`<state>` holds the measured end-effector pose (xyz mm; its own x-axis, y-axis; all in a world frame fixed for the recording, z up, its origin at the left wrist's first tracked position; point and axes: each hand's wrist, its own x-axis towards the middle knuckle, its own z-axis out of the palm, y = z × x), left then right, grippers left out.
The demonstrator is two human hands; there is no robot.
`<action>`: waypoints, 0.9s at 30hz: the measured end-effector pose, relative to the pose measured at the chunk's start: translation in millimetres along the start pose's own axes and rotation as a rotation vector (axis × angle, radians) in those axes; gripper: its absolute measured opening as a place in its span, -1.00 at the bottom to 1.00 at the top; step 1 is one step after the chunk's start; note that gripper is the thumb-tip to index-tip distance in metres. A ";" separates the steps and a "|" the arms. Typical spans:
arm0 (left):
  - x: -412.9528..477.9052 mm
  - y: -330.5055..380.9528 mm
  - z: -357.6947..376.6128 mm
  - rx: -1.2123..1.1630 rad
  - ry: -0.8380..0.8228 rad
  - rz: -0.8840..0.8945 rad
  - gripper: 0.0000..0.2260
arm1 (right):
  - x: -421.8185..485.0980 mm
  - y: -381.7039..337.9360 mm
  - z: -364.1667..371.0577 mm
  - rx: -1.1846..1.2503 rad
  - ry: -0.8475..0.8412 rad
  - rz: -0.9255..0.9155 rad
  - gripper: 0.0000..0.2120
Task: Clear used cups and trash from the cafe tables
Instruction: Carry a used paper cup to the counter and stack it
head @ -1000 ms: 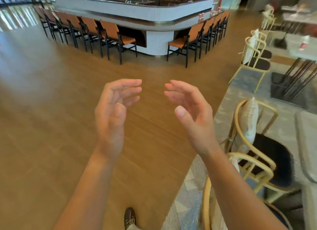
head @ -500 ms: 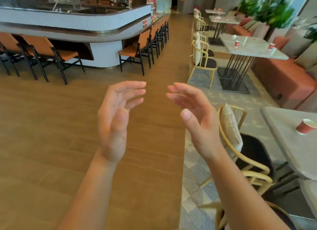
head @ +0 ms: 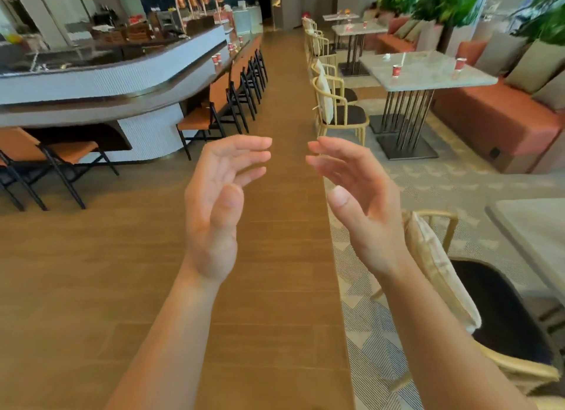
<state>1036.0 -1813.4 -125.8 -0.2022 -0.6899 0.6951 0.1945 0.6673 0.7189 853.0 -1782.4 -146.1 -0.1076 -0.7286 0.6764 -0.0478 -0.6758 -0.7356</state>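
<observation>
Palms face each other: our left hand (head: pixel 214 208) and right hand (head: pixel 363 208), loosely spread, hold nothing, free, we think, for collecting. Two red paper cups (head: pixel 396 70) stand near opposite edges of the grey stone table (head: pixel 428 73).

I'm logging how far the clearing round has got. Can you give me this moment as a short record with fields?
hands: left hand and right hand raised, palms facing each other, fingers relaxed, holding nothing
place: wooden aisle, bar counter on the left, seating on the right
nearest cups: red cup and second red cup standing on the grey table ahead on the right
also waiting: counter cups, red, along the bar's edge
progress: nothing picked up yet
</observation>
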 end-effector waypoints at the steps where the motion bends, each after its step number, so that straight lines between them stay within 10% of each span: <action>1: 17.6 -14.3 5.1 -0.006 -0.011 -0.004 -0.37 | 15.9 11.6 -7.9 -0.008 0.015 -0.002 -0.30; 27: 396.4 -412.8 87.2 -0.471 -0.336 -0.122 -0.35 | 335.9 298.1 -147.7 -0.409 0.370 0.080 -0.39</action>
<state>791.9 -2338.0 -147.1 -0.5281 -0.5753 0.6246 0.5406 0.3394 0.7698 656.0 -2212.1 -143.7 -0.4649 -0.6381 0.6137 -0.3991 -0.4677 -0.7886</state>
